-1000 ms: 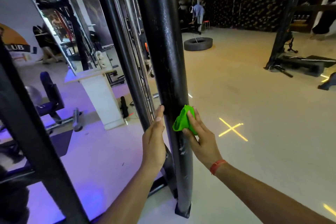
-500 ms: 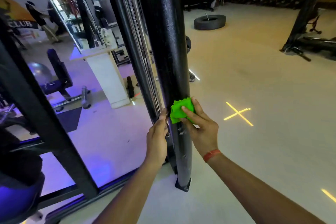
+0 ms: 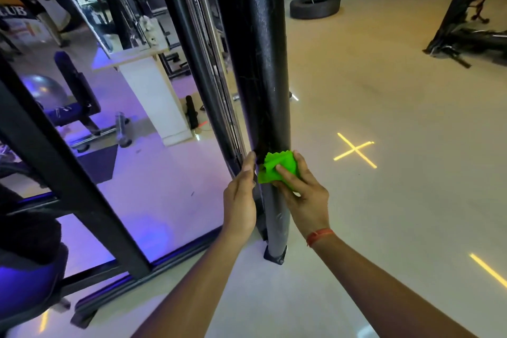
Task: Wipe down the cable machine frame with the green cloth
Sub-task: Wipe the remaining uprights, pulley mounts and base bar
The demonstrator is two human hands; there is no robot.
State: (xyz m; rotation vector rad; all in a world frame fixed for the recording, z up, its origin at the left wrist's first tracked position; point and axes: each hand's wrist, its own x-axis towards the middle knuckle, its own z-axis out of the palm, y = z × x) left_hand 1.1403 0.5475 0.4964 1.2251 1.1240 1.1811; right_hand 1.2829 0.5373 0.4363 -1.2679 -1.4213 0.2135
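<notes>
Green cloth (image 3: 278,167) is pinched, bunched, by the right hand (image 3: 301,192) against the black frame post (image 3: 258,63), low down. Left hand (image 3: 240,195) is laid flat at the cloth's 9 o'clock. Risk: the bunched wad probably leaves little contact, so streaks get missed.

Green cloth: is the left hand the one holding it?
No. The right hand presses the green cloth against the black post, while the left hand rests flat beside it on the post.
</notes>
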